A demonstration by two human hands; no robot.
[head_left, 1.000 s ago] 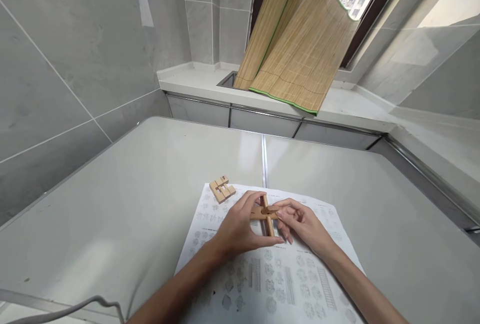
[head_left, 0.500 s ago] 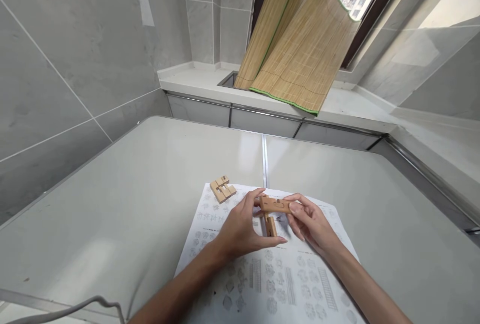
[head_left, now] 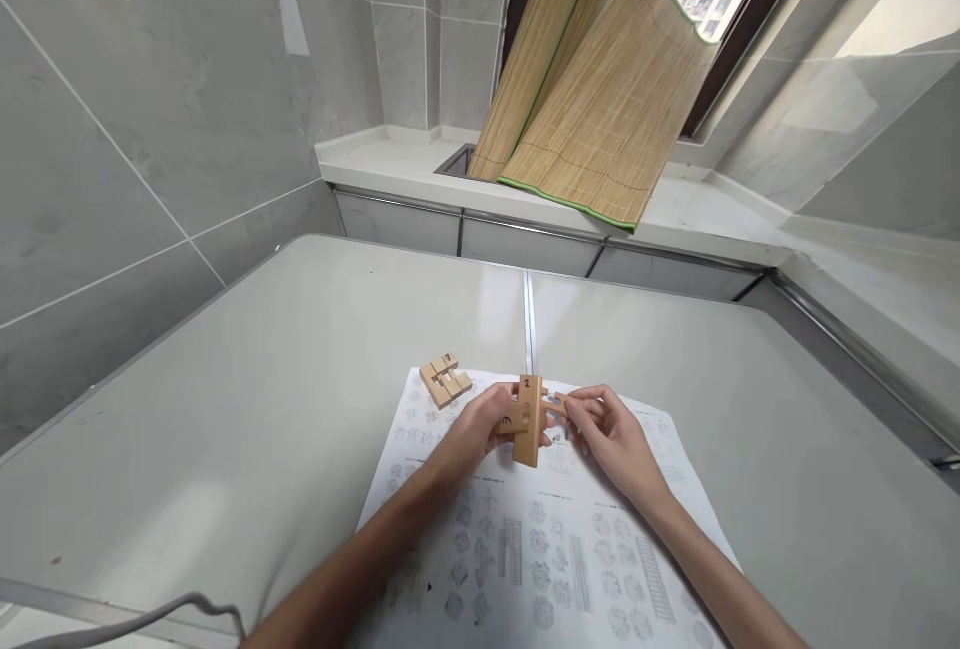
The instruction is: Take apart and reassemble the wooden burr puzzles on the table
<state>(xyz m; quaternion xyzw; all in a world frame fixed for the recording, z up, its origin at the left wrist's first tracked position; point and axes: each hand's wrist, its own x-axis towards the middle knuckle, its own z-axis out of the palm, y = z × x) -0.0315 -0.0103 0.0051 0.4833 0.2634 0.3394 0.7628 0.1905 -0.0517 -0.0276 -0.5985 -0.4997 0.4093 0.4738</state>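
Several joined wooden pieces are held above a printed sheet (head_left: 555,549). An upright wooden piece marked 2 (head_left: 529,424) stands across a sideways one with a dark mark (head_left: 514,418). My left hand (head_left: 480,426) is closed around the left side of these pieces, some of its fingers hidden behind them. On the right, my right hand (head_left: 611,439) pinches the end of a thin wooden piece (head_left: 557,407) that reaches into the others. A flat wooden piece marked 3 (head_left: 445,380) lies at the sheet's upper left corner, apart from both hands.
The sheet lies on a pale table (head_left: 300,359) with a metal seam (head_left: 530,319) down its middle. A grey cable (head_left: 150,614) runs along the lower left edge. Behind the table, a bamboo mat (head_left: 600,99) leans over a white ledge (head_left: 390,164) by a window.
The held pieces have been turned, so the piece marked 2 now stands upright. My left hand has shifted its grip leftward, its thumb drawn up. My right fingers now pinch a thinner end.
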